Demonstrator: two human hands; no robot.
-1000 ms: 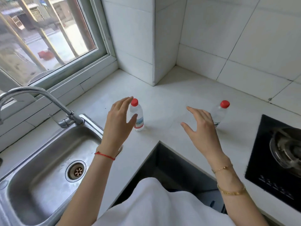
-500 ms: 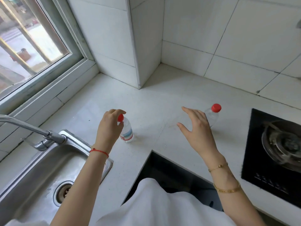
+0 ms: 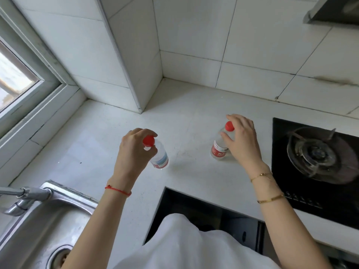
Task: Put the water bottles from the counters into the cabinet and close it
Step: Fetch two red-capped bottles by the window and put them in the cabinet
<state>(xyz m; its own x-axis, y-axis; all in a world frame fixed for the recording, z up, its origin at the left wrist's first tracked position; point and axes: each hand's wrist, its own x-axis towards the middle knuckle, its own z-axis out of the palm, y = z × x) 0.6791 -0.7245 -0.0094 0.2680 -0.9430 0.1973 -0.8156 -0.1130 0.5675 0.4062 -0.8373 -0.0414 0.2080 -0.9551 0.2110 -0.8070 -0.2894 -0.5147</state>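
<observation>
Two small clear water bottles with red caps stand on the white corner counter (image 3: pixel 186 105). My left hand (image 3: pixel 134 152) grips the left bottle (image 3: pixel 160 157) around its neck, just under the cap. My right hand (image 3: pixel 241 142) wraps the upper part of the right bottle (image 3: pixel 219 147), which has a red label. Both bottles still touch the counter; the left one leans a little. Below the counter's inner corner a dark cabinet opening (image 3: pixel 206 212) shows, partly hidden by my white clothing.
A steel sink (image 3: pixel 44 220) with a tap (image 3: pixel 23 195) lies at the lower left. A black gas hob (image 3: pixel 318 160) with a burner sits at the right. Tiled walls and a jutting tiled pillar (image 3: pixel 124 61) close the back; a window (image 3: pixel 17 78) is at the left.
Both hands have closed on the bottles: the left one tightened at the neck, the right one reached forward and took the right bottle. The camera has tilted toward the wall.
</observation>
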